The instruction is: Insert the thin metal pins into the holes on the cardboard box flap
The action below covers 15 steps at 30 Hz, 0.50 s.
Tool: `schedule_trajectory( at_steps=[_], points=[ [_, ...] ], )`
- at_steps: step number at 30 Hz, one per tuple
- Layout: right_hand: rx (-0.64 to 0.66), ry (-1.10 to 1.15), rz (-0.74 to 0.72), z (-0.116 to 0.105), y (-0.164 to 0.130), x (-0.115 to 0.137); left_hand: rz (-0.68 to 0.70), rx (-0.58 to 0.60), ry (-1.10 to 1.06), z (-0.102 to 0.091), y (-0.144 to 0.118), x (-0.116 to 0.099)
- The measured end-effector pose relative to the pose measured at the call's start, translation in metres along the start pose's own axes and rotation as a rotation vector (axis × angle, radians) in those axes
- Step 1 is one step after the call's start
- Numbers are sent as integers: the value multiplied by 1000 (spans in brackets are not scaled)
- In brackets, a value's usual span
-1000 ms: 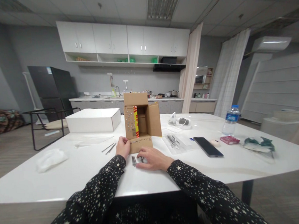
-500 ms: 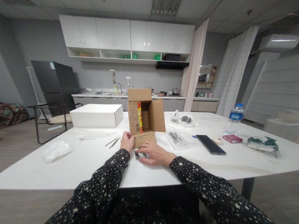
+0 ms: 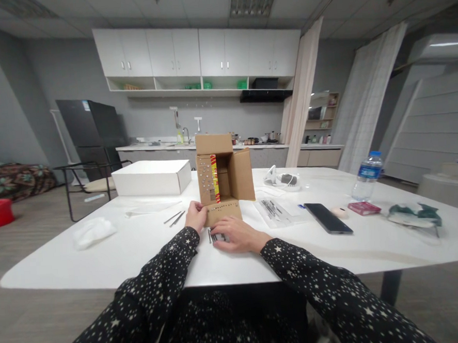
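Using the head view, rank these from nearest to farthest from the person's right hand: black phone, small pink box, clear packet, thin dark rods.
From the right hand:
1. Thin dark rods: at its fingers, on the left side.
2. Clear packet: beyond it, to the right.
3. Black phone: farther right.
4. Small pink box: right, past the phone.

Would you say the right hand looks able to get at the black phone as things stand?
Probably yes: the black phone lies uncovered on the table, to the right of the right hand, and the clear plastic packet partly between them looks flat enough to reach over.
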State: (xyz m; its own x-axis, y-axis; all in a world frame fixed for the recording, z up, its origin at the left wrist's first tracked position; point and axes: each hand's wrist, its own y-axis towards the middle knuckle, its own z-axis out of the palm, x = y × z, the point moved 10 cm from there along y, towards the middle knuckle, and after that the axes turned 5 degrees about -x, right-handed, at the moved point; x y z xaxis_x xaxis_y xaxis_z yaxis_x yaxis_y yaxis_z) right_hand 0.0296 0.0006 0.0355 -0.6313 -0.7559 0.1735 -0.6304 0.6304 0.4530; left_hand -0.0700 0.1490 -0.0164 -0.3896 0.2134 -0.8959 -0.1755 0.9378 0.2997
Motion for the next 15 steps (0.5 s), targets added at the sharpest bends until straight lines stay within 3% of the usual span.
schedule_trajectory(
  at_steps=[4, 6, 15],
  points=[
    [-7, 13, -5, 2, -2, -7, -69, 108, -39, 11, 1, 3],
    [-6, 22, -6, 3, -4, -11, -26, 139, -3, 13, 3, -1],
    [-12, -26, -23, -3, -8, -15, 75, 121, 23, 12, 2, -10]
  ],
)
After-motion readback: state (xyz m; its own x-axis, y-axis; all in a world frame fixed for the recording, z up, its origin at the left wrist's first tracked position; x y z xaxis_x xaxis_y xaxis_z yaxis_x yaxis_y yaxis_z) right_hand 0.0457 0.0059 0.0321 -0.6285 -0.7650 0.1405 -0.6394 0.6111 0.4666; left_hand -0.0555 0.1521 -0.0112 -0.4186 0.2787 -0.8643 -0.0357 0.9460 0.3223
